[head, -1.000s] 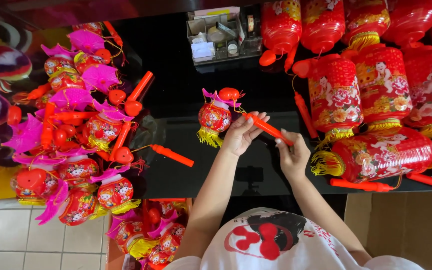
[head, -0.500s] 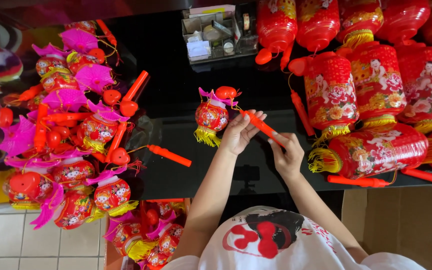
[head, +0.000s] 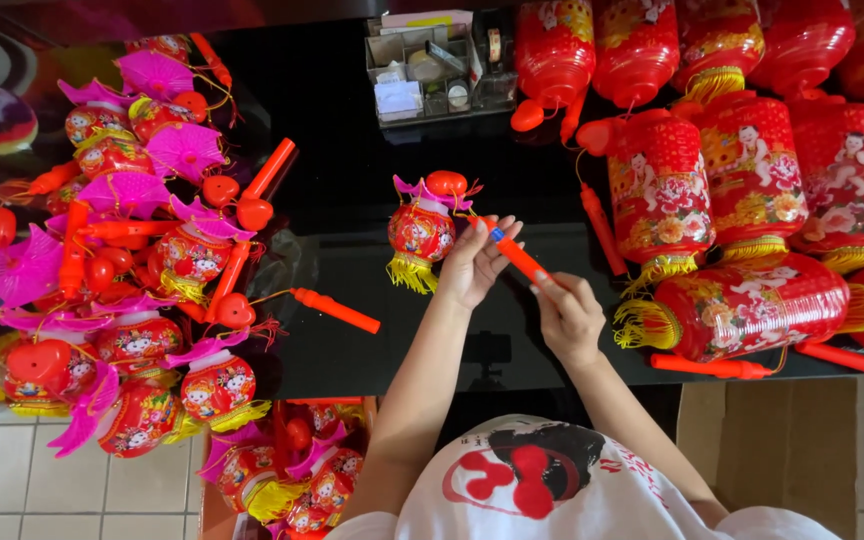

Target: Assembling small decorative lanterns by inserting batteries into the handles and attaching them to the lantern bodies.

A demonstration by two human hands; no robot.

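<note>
While both hands grip 1 orange stick (head: 522,258) | left hand (head: 474,262), right hand (head: 569,318) | small lantern (head: 420,232) beside | clear organizer tray (head: 382,50): small supplies inside

The stick's (head: 520,256) lower end is hidden inside the right hand (head: 570,318). Right of the stick, the big lanterns (head: 752,180) are cut by the top and right edges. The organiser's (head: 437,65) contents are too small to tell.

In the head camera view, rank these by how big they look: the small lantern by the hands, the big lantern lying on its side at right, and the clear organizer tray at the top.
1. Big lantern on its side
2. Clear organizer tray
3. Small lantern, beside the left hand

The first two look close in size, so that order is unsure.
</note>
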